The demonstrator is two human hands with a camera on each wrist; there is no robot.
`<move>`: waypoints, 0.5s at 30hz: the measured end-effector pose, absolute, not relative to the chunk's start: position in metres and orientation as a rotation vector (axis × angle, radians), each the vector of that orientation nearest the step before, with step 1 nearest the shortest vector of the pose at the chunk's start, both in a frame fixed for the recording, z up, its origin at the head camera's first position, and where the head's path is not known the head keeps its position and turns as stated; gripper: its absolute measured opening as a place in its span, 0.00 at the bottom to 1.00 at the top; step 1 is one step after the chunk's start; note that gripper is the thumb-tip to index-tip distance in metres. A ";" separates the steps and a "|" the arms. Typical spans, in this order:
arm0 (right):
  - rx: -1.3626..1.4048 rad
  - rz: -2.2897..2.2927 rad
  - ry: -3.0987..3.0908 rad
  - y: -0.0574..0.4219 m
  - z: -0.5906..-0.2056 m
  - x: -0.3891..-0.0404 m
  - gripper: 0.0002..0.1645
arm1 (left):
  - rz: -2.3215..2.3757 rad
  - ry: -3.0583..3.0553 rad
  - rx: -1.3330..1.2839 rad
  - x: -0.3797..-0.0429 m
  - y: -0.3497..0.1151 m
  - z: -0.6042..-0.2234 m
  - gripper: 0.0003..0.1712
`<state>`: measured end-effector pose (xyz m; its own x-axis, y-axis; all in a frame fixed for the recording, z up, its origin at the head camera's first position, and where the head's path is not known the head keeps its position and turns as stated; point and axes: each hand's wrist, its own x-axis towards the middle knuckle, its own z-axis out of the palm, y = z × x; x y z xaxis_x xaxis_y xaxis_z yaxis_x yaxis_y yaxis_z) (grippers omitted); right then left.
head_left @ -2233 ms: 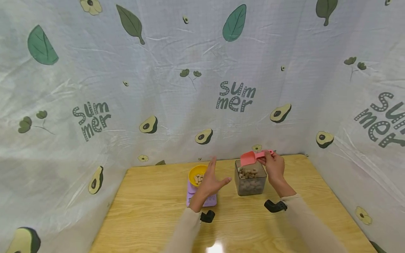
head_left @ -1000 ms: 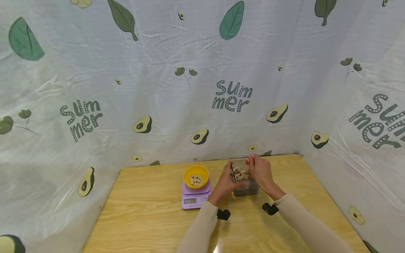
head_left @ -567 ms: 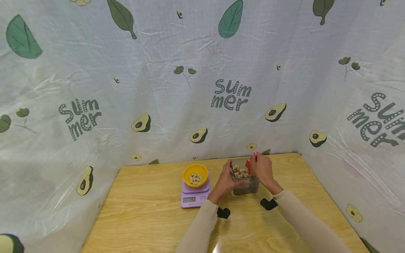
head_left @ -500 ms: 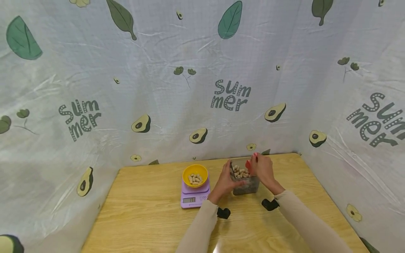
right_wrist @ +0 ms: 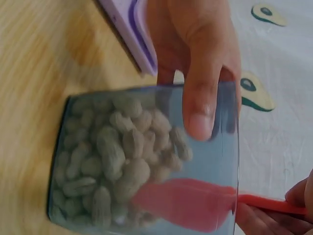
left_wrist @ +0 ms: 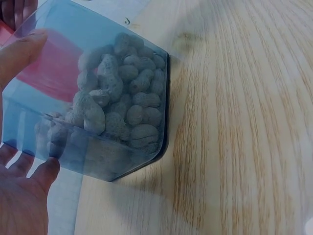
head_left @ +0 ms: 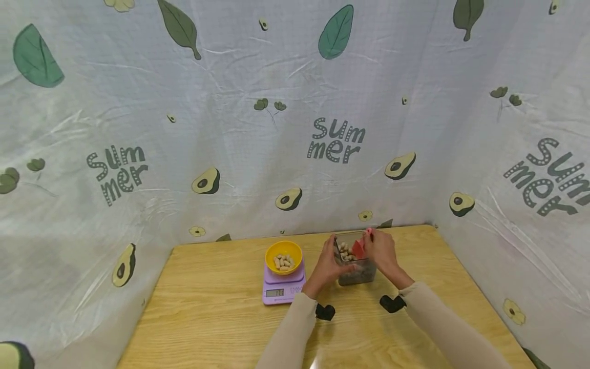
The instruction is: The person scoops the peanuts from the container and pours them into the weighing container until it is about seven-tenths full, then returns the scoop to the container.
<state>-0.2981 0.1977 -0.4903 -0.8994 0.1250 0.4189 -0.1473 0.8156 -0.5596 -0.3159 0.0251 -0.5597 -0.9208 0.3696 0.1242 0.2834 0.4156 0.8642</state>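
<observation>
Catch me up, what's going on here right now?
The person's left hand grips a see-through container of in-shell peanuts, while the right hand holds a pink scoop that reaches down inside it. To the left, a yellow bowl with more peanuts sits on a purple digital kitchen scale.

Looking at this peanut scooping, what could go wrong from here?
The right hand has the scoop dipped among the peanuts; lifting it could flick some out of the container onto the table. If the left hand loosens its hold, the container might slide or tip as the scoop pushes. And the left sleeve lies close to the scale, so a bump could shift the yellow bowl on it.
</observation>
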 end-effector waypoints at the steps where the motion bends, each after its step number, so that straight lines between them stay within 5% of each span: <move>1: 0.014 0.826 -2.552 0.198 -0.491 -0.298 0.19 | 1.539 2.566 0.593 -0.316 0.025 -0.560 0.63; 15: -0.136 0.932 -2.665 0.206 -0.487 -0.306 0.25 | 1.515 2.598 0.629 -0.317 0.023 -0.560 0.63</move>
<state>-0.3059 0.2060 -0.4875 -0.9463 0.1907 0.2612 -0.0137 0.7833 -0.6214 -0.3172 0.0229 -0.5602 -0.9138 0.3799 0.1435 0.3119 0.4304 0.8470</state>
